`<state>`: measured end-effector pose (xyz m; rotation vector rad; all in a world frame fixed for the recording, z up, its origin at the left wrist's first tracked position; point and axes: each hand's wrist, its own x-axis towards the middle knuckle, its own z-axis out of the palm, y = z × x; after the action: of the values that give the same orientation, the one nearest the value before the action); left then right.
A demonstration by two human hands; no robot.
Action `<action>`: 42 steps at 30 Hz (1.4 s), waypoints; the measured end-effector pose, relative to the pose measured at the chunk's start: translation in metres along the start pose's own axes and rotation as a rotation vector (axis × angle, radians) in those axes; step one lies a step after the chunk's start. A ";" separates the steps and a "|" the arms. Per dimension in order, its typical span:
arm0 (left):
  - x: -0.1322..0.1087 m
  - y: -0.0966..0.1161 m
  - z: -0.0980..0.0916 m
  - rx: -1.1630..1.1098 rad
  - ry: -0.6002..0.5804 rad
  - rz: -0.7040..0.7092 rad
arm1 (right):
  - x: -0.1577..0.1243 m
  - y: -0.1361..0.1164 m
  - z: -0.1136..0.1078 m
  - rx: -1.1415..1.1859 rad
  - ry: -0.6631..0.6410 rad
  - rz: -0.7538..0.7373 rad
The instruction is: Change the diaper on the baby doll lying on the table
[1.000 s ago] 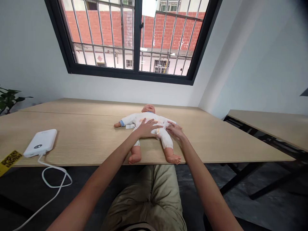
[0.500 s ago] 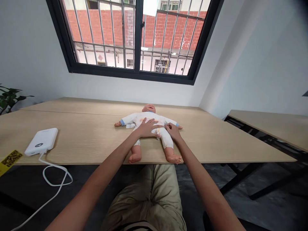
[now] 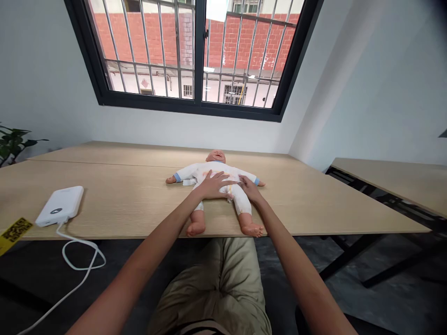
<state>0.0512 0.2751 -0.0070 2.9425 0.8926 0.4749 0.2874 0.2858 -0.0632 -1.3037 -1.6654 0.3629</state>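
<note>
A baby doll in a white long-sleeved suit with blue cuffs lies on its back on the table, head toward the window and bare feet at the near edge. My left hand rests flat across its belly, fingers spread. At the doll's waist, on the right side, my right hand touches the suit with its fingers stretched forward; the fingertips are partly hard to make out. A small white flap sticks out at the doll's left-hand side in view.
A white power bank with a white cable lies on the table at the left, the cable hanging over the edge. Behind stands a barred window. Another table is at the right, a plant far left.
My right hand's fingers have gone from bunched together to more stretched out at the doll's waist. My left hand and the doll stay in place.
</note>
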 end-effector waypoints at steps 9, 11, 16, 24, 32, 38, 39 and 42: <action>0.001 0.002 -0.002 0.005 -0.020 -0.012 | -0.004 -0.001 -0.027 -0.098 -0.301 0.166; 0.001 0.001 -0.001 -0.003 -0.012 -0.003 | -0.006 -0.005 -0.026 -0.038 -0.384 0.150; 0.000 -0.001 0.002 -0.014 0.010 0.017 | -0.007 -0.009 -0.021 0.104 -0.414 0.116; 0.000 0.001 -0.001 -0.011 0.008 0.005 | -0.005 -0.009 -0.016 0.121 -0.127 0.135; -0.001 0.004 -0.003 0.021 0.008 -0.011 | -0.011 -0.026 -0.018 0.193 -0.032 0.209; 0.000 0.000 0.000 0.005 0.004 -0.012 | -0.009 -0.018 -0.007 0.255 -0.057 0.146; 0.000 0.000 0.000 0.001 0.007 -0.003 | -0.008 -0.015 -0.005 0.275 -0.083 0.135; 0.001 0.001 -0.001 -0.001 0.003 -0.005 | -0.003 -0.003 0.001 0.272 -0.108 0.105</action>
<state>0.0522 0.2747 -0.0060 2.9388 0.8999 0.4788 0.2847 0.2817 -0.0630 -1.1857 -1.5748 0.7084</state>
